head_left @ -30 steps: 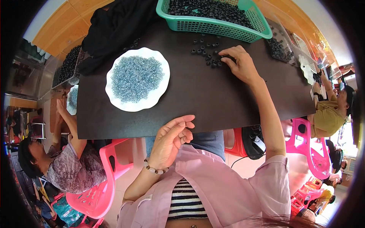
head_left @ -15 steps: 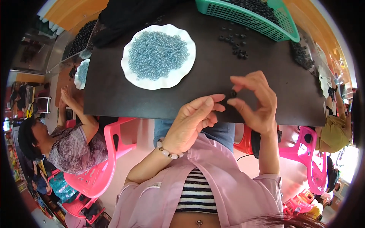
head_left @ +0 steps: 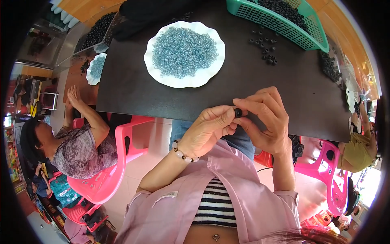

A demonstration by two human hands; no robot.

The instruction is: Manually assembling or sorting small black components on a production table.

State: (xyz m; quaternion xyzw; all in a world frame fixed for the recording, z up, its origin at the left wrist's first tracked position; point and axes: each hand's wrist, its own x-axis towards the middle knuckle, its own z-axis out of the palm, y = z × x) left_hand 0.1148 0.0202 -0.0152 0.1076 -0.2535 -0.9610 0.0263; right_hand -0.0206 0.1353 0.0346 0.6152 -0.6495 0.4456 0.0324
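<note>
Over the table's near edge my two hands meet at a small round black part with a hole or recess in it. My right hand has it between thumb and index finger, the other fingers curled above. Against its left side press the thumb and index finger of my left hand, closed in a pinch; whatever may lie between them is too small to make out. A white scalloped plate farther off bears a heap of small clear bluish rings.
Loose black parts lie on the dark table, near a green plastic basket full of them. Dark cloth lies at the back left. A person sits at the left on a pink chair; another is at the right.
My hands have come together. The black part has moved left and slightly down in my right fingers, up to my left fingertips, and my left fingers have closed into a pinch.
</note>
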